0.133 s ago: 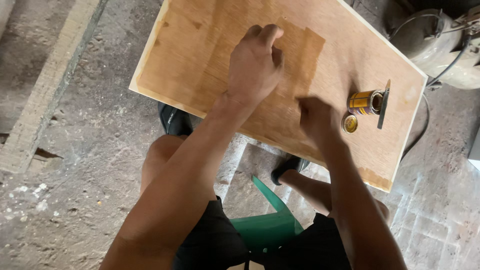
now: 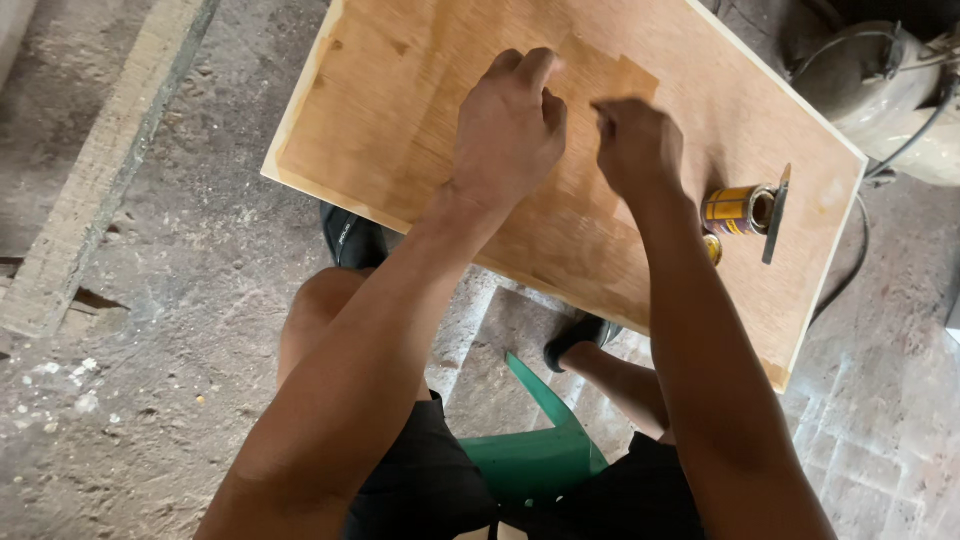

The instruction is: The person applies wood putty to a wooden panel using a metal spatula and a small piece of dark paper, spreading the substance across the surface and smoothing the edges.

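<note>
Nearest in, a green stool [image 2: 535, 455] sits under the person, knees bare, black shoes planted on the gritty floor [image 2: 150, 330] either side. Up from there, both forearms reach over the plywood board [image 2: 400, 110], which lies flat and wide across the view.

Left hand [image 2: 510, 125] is curled, knuckles up, fingers folded down against the wood; what it presses there is hidden beneath it. A darker, wet-looking patch [image 2: 590, 90] of the board spreads out from under that hand toward the far side and to the right.

Right hand [image 2: 637, 145] sits just beside the left, fingers drawn together in a loose fist, raised a little off the board; whether it pinches anything, I cannot tell.

To the right of the right hand, near the board's edge, a small yellow tin [image 2: 738, 210] lies on its side, mouth open, touching a thin dark scraper [image 2: 775, 213]. A round lid [image 2: 713, 248] peeks out beside the right wrist.

Farther off, a cable [image 2: 900, 150] trails past the board's far corner.
</note>
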